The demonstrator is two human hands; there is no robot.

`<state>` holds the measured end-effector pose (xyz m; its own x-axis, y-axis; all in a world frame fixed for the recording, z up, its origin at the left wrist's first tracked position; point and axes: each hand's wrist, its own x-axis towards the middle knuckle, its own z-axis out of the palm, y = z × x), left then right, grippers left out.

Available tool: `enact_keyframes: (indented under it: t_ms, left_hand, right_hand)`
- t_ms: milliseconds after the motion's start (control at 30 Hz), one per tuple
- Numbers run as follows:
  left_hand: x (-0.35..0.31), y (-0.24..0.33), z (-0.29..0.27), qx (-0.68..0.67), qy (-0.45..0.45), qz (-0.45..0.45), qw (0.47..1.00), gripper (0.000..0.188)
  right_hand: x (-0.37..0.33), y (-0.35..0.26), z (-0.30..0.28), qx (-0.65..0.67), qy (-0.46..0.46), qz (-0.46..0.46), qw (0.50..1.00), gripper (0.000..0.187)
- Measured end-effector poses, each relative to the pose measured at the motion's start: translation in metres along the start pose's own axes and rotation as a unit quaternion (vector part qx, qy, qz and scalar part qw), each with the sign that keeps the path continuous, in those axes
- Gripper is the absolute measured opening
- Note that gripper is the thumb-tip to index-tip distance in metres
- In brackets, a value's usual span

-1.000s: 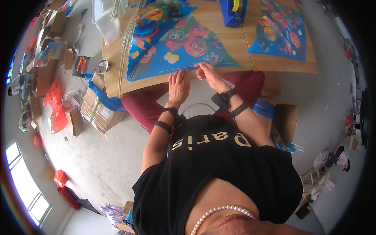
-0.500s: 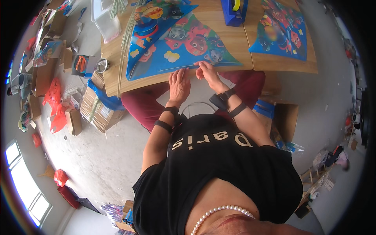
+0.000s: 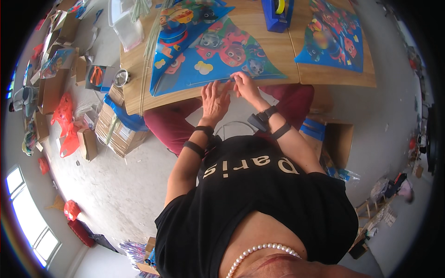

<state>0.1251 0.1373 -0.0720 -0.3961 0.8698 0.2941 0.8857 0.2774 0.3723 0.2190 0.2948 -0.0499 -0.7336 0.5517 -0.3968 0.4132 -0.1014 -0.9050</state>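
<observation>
A blue kite sail (image 3: 185, 78) printed with cartoon animals and clouds lies on the wooden table before me. Along its near edge runs a thin pale rod (image 3: 204, 82), which ends at the fingertips of my right hand (image 3: 247, 88). That hand's thumb and forefinger are pinched together at the rod's end. Beside it, my left hand (image 3: 215, 102) rests at the table edge, fingers stretched out against the sail's near border. Its thumb points toward the right hand. Another printed sail (image 3: 178, 28) overlaps this one on its far left side.
A similar printed sail (image 3: 331, 41) lies at the table's right. A blue tape dispenser (image 3: 277, 16) stands at the far side. Long pale rods (image 3: 149, 51) hang over the left edge near a metal cup (image 3: 121, 78). Cardboard boxes (image 3: 337, 141) stand on the floor.
My left hand has shifted slightly right, closer to the right hand, and its fingers have spread. The right hand stays pinched at almost the same place.
</observation>
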Motion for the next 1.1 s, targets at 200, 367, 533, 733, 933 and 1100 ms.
enact_keyframes:
  t_ms: [200,367,533,733,933,1100]
  left_hand:
    - [0.001,0.0,-0.001,-0.001,-0.003,0.001,1.0,0.063]
    - [0.003,0.0,-0.004,-0.008,-0.004,0.005,1.0,0.064]
    - [0.013,0.006,-0.01,-0.007,-0.034,-0.002,0.999,0.063]
    - [0.009,-0.001,-0.008,0.004,-0.032,0.01,0.999,0.065]
    - [0.009,-0.004,-0.008,0.002,-0.025,0.023,0.999,0.066]
    - [0.018,-0.006,-0.02,-0.062,-0.019,0.01,0.998,0.046]
  right_hand:
    - [0.019,-0.005,-0.007,-0.273,0.17,-0.188,0.928,0.026]
    - [0.034,-0.016,-0.006,-0.334,0.158,-0.21,0.905,0.032]
    - [0.039,-0.008,0.003,-0.394,0.209,-0.261,0.857,0.037]
    - [0.044,-0.003,0.0,-0.349,0.181,-0.23,0.89,0.032]
    - [0.047,0.0,-0.003,-0.339,0.203,-0.29,0.872,0.025]
    - [0.027,0.0,-0.026,-0.317,0.127,-0.336,0.877,0.03]
